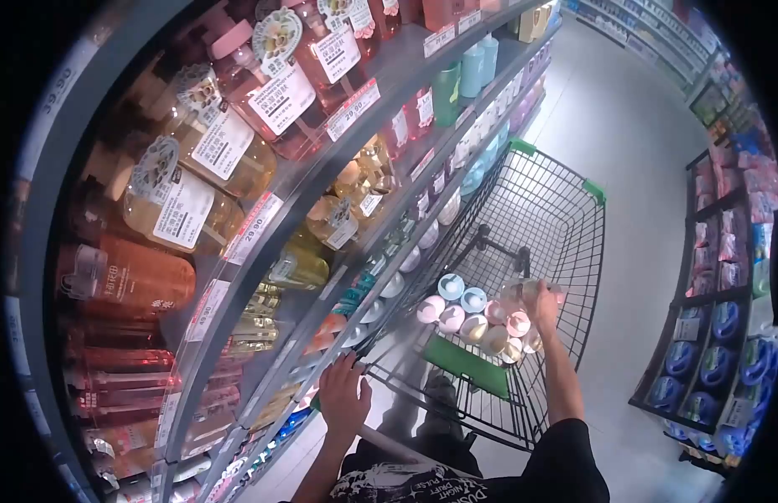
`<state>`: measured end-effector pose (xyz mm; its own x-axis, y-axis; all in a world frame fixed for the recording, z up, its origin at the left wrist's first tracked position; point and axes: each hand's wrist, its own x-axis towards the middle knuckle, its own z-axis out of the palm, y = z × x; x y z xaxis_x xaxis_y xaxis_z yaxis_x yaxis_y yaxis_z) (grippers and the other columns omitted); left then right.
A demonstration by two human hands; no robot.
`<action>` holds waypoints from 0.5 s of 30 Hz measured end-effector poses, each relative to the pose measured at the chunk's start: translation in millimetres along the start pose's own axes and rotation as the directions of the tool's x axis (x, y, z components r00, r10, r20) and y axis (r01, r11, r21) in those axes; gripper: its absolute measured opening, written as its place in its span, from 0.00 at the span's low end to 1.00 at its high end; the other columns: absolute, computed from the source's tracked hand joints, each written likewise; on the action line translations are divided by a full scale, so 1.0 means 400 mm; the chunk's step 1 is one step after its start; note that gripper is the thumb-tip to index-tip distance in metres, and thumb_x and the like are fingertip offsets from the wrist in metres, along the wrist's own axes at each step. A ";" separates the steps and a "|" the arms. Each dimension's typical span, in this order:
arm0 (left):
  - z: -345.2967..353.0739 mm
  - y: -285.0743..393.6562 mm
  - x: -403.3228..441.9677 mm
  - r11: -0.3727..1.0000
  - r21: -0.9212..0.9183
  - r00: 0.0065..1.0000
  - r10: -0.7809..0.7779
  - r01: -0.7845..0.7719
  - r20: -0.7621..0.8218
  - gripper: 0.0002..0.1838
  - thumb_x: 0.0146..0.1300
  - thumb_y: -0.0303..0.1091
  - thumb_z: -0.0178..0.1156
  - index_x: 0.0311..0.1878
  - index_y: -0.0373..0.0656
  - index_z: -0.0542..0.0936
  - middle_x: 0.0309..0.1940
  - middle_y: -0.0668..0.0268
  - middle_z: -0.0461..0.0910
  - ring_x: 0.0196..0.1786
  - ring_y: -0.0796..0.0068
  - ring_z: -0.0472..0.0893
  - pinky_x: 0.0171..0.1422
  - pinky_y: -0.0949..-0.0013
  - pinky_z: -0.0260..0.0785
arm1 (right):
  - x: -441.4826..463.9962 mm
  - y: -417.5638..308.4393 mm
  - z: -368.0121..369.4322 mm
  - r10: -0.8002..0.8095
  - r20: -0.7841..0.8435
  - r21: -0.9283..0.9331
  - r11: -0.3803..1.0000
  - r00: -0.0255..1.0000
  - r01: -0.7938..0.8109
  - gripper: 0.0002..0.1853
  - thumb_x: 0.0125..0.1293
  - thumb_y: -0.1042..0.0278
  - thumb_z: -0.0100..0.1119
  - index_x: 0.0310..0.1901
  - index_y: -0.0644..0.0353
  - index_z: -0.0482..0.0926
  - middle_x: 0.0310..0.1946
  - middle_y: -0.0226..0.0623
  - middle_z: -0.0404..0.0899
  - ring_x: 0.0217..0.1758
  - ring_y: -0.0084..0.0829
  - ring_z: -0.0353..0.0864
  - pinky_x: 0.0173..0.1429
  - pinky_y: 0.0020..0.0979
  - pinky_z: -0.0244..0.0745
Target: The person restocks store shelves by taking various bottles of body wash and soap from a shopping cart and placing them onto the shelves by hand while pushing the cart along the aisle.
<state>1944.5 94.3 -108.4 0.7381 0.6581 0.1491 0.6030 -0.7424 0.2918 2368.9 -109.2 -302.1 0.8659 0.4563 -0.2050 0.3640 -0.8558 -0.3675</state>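
Observation:
My right hand (pixel 541 308) is inside the shopping cart (pixel 573 220), its fingers closed around a clear pinkish bottle (pixel 516 292) lying on its side. Below that bottle, several pump bottles (pixel 450 287) with blue, pink and cream tops stand grouped near the cart's handle end. My left hand (pixel 345 392) is beside the cart's left rear corner, close to the lower shelves. Its fingers are loosely apart and it holds nothing that I can see. A green panel (pixel 466 366) sits on the cart's near end.
Shelves on the left carry body wash bottles (pixel 225 142) with price tags (pixel 353 109) along the edges. An aisle floor (pixel 628 201) runs to the right of the cart. Across it stands a rack (pixel 686 335) with blue and pink packages.

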 end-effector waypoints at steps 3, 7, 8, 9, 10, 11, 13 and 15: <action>-0.006 0.000 -0.001 1.000 -0.021 1.000 0.017 -0.017 -0.006 0.16 0.55 0.31 0.63 0.48 0.44 0.80 0.61 0.58 0.77 0.66 0.56 0.74 0.69 0.51 0.63 | -0.043 -0.045 -0.155 -0.200 -0.078 -0.020 0.980 0.977 0.199 0.26 0.54 0.57 0.71 0.51 0.59 0.74 0.37 0.54 0.84 0.44 0.56 0.84 0.49 0.51 0.78; -0.018 0.002 -0.006 0.980 -0.194 0.998 0.026 -0.037 -0.055 0.19 0.54 0.30 0.64 0.51 0.43 0.79 0.61 0.55 0.75 0.65 0.50 0.73 0.69 0.50 0.62 | -0.141 -0.187 -0.416 -0.282 -0.036 0.057 0.957 0.959 0.284 0.24 0.51 0.60 0.70 0.47 0.62 0.75 0.31 0.53 0.83 0.36 0.51 0.85 0.44 0.46 0.79; -0.021 0.004 -0.004 0.965 -0.260 0.998 0.012 -0.030 -0.069 0.20 0.53 0.29 0.65 0.51 0.42 0.79 0.60 0.55 0.75 0.65 0.50 0.72 0.69 0.49 0.62 | -0.174 -0.244 -0.494 -0.299 -0.007 0.099 0.949 0.954 0.298 0.23 0.51 0.60 0.70 0.46 0.63 0.75 0.30 0.52 0.83 0.34 0.49 0.85 0.42 0.44 0.80; -0.035 0.007 0.002 0.947 -0.321 0.997 -0.003 -0.022 -0.079 0.21 0.53 0.28 0.66 0.52 0.42 0.79 0.60 0.55 0.75 0.65 0.49 0.72 0.69 0.49 0.62 | -0.208 -0.299 -0.558 -0.317 0.025 0.143 0.940 0.948 0.311 0.22 0.51 0.61 0.70 0.45 0.63 0.76 0.29 0.51 0.82 0.33 0.47 0.85 0.41 0.42 0.80; -0.053 0.023 0.011 0.928 -0.373 0.998 -0.008 -0.018 -0.068 0.23 0.51 0.27 0.67 0.54 0.40 0.78 0.58 0.54 0.76 0.62 0.46 0.74 0.67 0.49 0.65 | -0.240 -0.345 -0.602 -0.388 -0.072 0.139 0.908 0.919 0.394 0.19 0.50 0.64 0.69 0.43 0.61 0.79 0.26 0.46 0.82 0.27 0.43 0.84 0.38 0.38 0.80; -0.065 0.041 0.019 0.885 -0.466 0.999 -0.012 -0.012 -0.047 0.23 0.53 0.27 0.67 0.54 0.40 0.78 0.58 0.53 0.75 0.61 0.46 0.74 0.67 0.50 0.66 | -0.271 -0.388 -0.644 -0.430 -0.082 0.154 0.886 0.899 0.438 0.18 0.50 0.64 0.69 0.43 0.61 0.79 0.26 0.46 0.82 0.27 0.43 0.84 0.38 0.38 0.80; -0.085 0.077 0.036 0.775 -0.632 1.000 -0.014 0.003 -0.012 0.21 0.58 0.28 0.67 0.55 0.41 0.77 0.59 0.53 0.75 0.61 0.47 0.76 0.65 0.52 0.70 | -0.334 -0.475 -0.720 -0.515 -0.103 0.187 0.830 0.851 0.525 0.18 0.50 0.64 0.68 0.42 0.62 0.79 0.26 0.47 0.83 0.28 0.42 0.84 0.38 0.38 0.80; -0.114 0.109 0.049 0.315 -0.828 0.868 0.022 0.465 0.496 0.25 0.68 0.41 0.63 0.63 0.38 0.71 0.61 0.51 0.74 0.63 0.50 0.76 0.65 0.54 0.73 | -0.412 -0.571 -0.786 -0.517 -0.083 0.231 0.822 0.852 0.521 0.18 0.50 0.64 0.69 0.41 0.64 0.79 0.27 0.47 0.83 0.28 0.42 0.84 0.37 0.37 0.80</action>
<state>1971.5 80.6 -49.9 0.8040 0.4930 -0.3324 0.2821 0.1759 0.9431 2250.9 -65.4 100.8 0.5776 0.8113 0.0904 0.6714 -0.4091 -0.6180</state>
